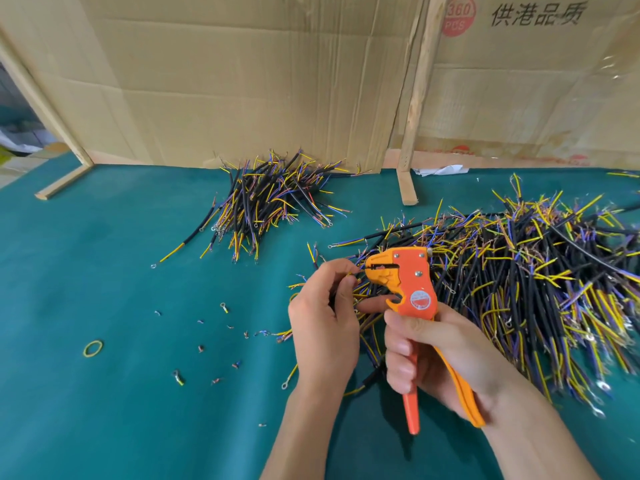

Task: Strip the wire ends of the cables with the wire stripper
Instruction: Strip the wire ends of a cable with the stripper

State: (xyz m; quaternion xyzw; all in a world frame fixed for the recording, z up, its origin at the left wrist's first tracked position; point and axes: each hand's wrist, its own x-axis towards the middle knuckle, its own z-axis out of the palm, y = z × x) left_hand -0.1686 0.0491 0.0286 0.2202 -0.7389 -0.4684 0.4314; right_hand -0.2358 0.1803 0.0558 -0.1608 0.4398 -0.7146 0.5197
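- Head view: right hand [433, 355] curls round the wire stripper [412, 289] handles, head raised to meet the wire.
- Left hand [325, 323] pinches a cable [353, 271], feeding its end into the tool's mouth, near the right pile [536, 289].

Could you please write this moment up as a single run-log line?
right hand grips wire stripper | left hand pinches wire end at its head | big cable pile behind | small pile far left

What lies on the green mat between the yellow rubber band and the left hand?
Head view: small cut wire scraps and loose ring terminals lie scattered between the rubber band and the left hand.
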